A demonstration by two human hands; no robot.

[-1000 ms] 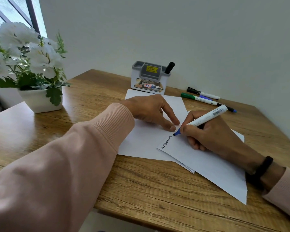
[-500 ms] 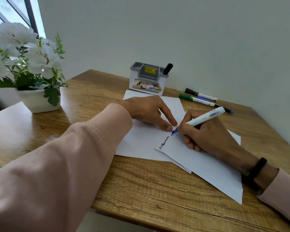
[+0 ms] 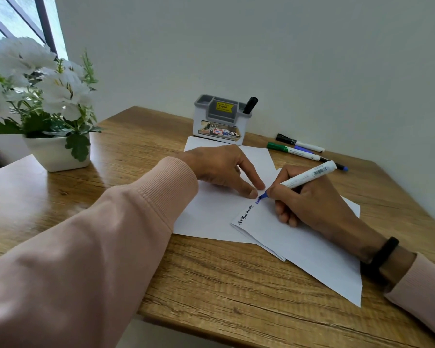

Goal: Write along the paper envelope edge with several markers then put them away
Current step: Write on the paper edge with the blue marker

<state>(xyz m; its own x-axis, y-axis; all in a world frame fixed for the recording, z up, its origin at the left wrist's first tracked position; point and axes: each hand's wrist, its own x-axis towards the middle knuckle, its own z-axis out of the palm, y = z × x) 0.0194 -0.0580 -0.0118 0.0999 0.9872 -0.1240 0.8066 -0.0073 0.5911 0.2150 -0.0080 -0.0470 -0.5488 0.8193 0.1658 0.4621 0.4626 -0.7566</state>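
R hand (image 3: 309,197) gripping blue marker (image 3: 301,178), tip on envelope (image 3: 299,237)

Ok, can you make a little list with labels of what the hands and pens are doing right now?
right hand: grips the blue marker, tip down on the envelope edge
left hand: fingers press the paper flat beside the tip
envelope: white, black writing along its edge, then fresh blue marks
loose markers: green marker and black marker lie on the table by the wall
holder: grey and white, one black pen standing in it
plant: white flowers, far left
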